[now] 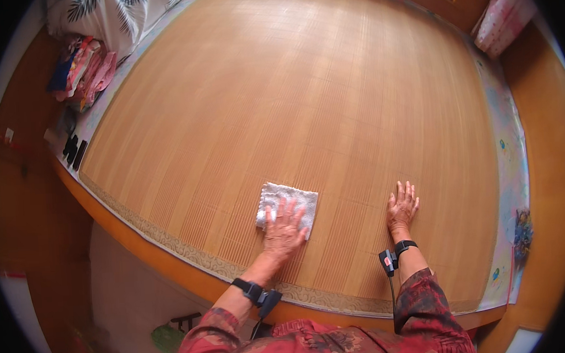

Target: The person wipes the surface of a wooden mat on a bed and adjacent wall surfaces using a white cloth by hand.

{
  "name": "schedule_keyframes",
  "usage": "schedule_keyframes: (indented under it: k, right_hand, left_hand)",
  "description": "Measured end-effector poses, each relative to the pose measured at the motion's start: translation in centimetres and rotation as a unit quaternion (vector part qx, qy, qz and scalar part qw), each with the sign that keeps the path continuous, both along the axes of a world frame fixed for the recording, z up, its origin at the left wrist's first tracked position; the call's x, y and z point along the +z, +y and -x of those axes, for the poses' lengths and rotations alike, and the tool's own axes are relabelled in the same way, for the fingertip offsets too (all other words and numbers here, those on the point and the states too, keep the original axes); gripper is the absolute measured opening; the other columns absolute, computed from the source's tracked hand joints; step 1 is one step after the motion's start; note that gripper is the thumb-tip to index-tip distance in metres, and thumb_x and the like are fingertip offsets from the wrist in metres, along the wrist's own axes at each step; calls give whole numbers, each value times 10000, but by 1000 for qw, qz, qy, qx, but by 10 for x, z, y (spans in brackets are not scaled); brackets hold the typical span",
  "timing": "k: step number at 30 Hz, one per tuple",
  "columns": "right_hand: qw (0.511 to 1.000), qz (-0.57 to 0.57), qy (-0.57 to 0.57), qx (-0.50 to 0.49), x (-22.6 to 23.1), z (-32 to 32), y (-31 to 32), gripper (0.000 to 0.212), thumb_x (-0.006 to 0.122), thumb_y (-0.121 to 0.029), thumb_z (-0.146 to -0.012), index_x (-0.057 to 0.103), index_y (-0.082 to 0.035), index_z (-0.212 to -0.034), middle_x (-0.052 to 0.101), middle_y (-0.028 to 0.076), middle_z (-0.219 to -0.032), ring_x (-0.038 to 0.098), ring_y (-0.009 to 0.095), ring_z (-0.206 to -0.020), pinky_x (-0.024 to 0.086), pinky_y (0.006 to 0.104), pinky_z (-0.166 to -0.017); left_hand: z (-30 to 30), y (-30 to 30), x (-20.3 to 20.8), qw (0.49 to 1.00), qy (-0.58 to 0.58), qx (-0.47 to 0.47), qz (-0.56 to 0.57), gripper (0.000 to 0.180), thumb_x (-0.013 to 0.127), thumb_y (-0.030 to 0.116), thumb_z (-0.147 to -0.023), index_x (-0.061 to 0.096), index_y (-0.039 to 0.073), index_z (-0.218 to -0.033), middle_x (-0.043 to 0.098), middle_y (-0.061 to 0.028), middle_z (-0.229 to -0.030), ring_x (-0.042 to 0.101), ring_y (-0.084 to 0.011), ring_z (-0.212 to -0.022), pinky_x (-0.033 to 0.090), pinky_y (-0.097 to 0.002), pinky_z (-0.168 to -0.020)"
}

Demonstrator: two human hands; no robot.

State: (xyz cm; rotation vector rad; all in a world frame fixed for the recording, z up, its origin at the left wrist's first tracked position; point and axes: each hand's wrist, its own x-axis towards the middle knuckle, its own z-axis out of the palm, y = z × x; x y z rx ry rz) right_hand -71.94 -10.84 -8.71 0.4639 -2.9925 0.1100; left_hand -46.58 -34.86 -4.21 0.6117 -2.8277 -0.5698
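Note:
My left hand (284, 231) lies flat with spread fingers on a folded white cloth (304, 200), which looks like a small towel. The palm and fingers cover the cloth's lower middle. Under the cloth is a wide tan slatted mat (291, 111) with a patterned border along its near edge. To the right, my right hand (402, 209) rests palm down on the bare mat, fingers stretched out and nothing in them. Each wrist wears a black strap with a small dark device and a cable.
Folded pink and blue clothes (88, 72) are stacked at the far left, beside a white curtain with dark leaves (101, 16). A pink curtain (505, 14) hangs at the far right. An orange wooden edge (138, 250) runs along the near side, with a green object (168, 339) below.

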Motion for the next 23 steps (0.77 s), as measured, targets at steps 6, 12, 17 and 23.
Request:
schedule_keyframes:
  k: [6,12,17,23]
  right_hand:
    - [999,29,6,17,3,-8,-3,449,459,-297,-836,411,-177,-1267,316,61,-1363,232,229,-1289,132,448,-1053]
    - [999,23,23,18,5,-7,0,455,471,-287,-826,416,-164,-1261,325,68,-1353,243,237,-1281,142,452,-1053]
    - [998,42,15,34,10,-8,-5,462,488,-278,-812,425,-159,-1253,329,87,-1345,251,252,-1275,146,455,-1052]
    - [998,55,2,27,17,-12,-17,476,522,-298,-793,443,-161,-1242,342,87,-1338,258,252,-1272,137,461,-1050]
  left_hand:
    - [31,-1,-25,992,-25,-120,34,564,543,350,-778,393,129,-1276,262,-76,-1393,132,-278,-1324,49,-558,-1028]
    - [92,-102,-38,987,-43,-87,128,579,529,362,-772,385,137,-1286,260,-65,-1402,160,-283,-1317,85,-564,-1020]
    - [123,-255,-63,963,-146,125,190,600,385,448,-848,230,196,-1370,139,-37,-1447,122,-239,-1329,91,-563,-1019]
    - [121,-403,-79,925,-225,289,102,664,332,510,-859,93,198,-1395,33,-99,-1455,19,-338,-1327,33,-618,-998]
